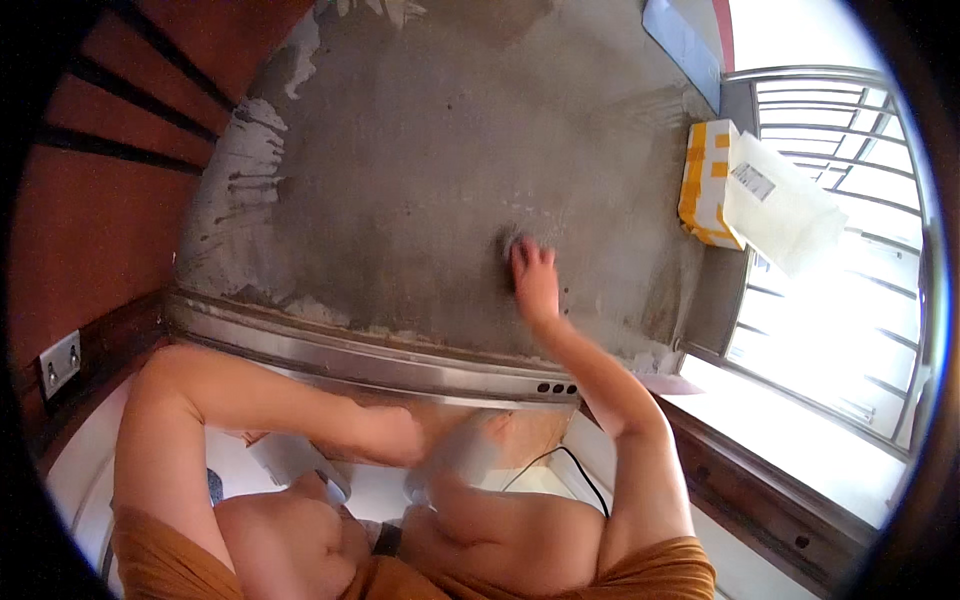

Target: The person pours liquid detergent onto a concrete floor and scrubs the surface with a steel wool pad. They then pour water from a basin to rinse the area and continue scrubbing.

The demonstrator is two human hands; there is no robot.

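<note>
The person's two hands are well apart. The right hand [536,281] reaches out with its fingers bent around a small dark pad [509,249], which it presses flat against a broad grey surface [400,170], right of the middle; faint pale streaks show just beyond the fingertips. The left hand [392,434] hangs low, near the knees, at the end of a folded arm; it is blurred, and from here I can't make out whether its fingers grip anything. Between the person and the grey stretch runs a metal strip [340,352] with three dark round spots near its right end. Pale, ragged smears mark the surface's left side. At its right edge stands a white box [707,184] bound with yellow tape, a whitish sheet [785,205] leaning out beside it toward the barred window [835,260]. Farther back, a blue-grey board [684,47] lies at the corner; a reddish wall [110,215] rises on the left.
</note>
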